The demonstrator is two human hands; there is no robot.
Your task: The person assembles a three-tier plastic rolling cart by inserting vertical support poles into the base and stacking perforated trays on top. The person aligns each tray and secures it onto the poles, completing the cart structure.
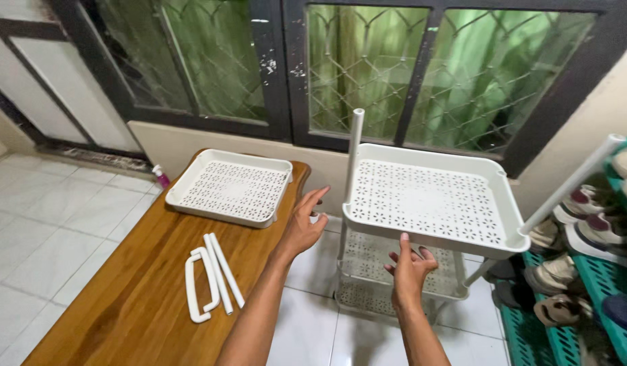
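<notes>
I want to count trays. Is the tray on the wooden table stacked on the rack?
No, the tray lies flat on the wooden table, apart from the rack.

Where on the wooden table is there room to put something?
The table is bare at its near end, below the handle and tubes, and along its left edge. The far end is filled by the tray.

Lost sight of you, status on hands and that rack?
Left hand open beside top tray. Right hand open, fingertips at tray's front edge. Spare tray, tubes on wooden table.
</notes>
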